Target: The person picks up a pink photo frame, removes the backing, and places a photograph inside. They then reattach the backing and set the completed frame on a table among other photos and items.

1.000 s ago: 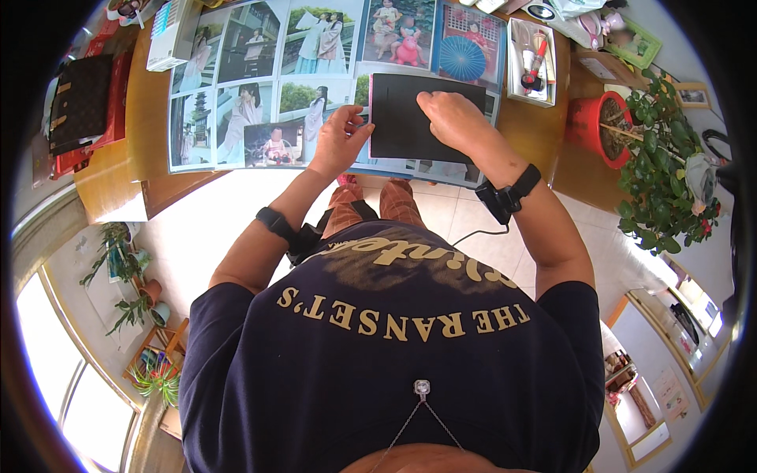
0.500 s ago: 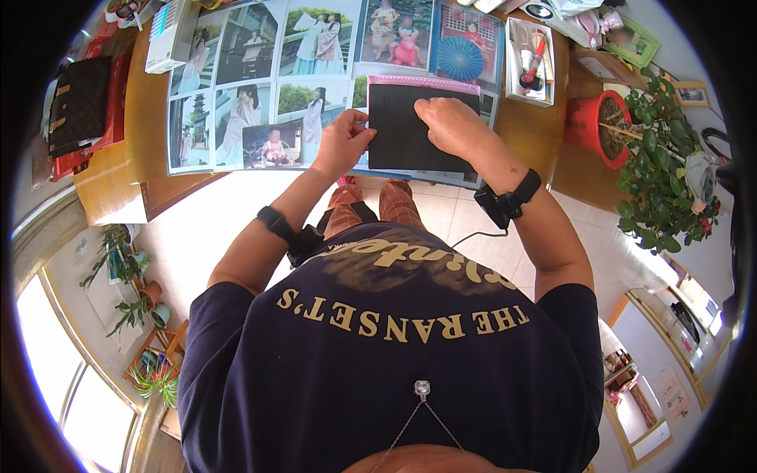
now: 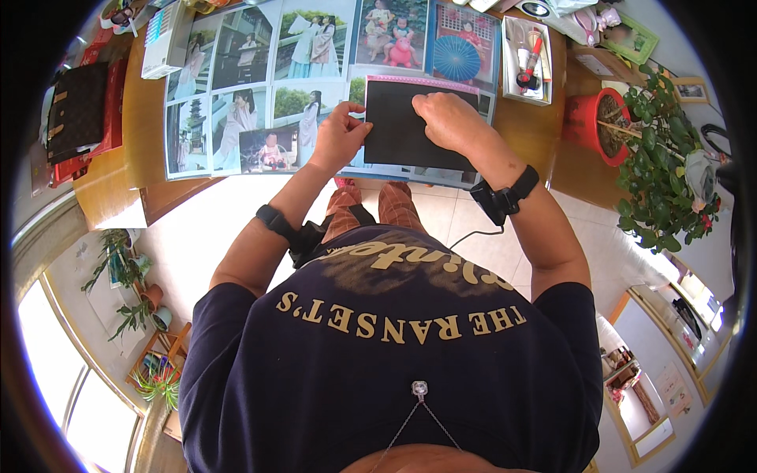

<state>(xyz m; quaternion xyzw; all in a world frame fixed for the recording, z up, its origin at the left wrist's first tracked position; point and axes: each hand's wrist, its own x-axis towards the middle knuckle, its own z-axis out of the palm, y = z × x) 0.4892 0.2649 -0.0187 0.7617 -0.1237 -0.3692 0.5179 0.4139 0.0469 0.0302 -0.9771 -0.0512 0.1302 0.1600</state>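
Note:
A flat black rectangular sheet or board [image 3: 394, 142], with a pink strip [image 3: 426, 81] showing along its far edge, lies over the right part of a spread of photos [image 3: 260, 169] on the desk. At its left edge, my left hand [image 3: 339, 140] is closed, thumb and forefinger pinching at that edge. My right hand [image 3: 453, 124] rests over the black face, fingers curled in. Whatever those fingers hold, if anything, is hidden. Both wrists wear dark straps.
A white open box [image 3: 527, 91] with a red and black item stands right of the photos. A potted plant [image 3: 599, 126] in a red pot sits farther right. At the left are a white carton [image 3: 164, 51] and a dark brown bag [image 3: 77, 110] by the wooden desk [image 3: 142, 126].
Both hands stay in nearly the same pose on the black sheet. The whole view has shifted very slightly.

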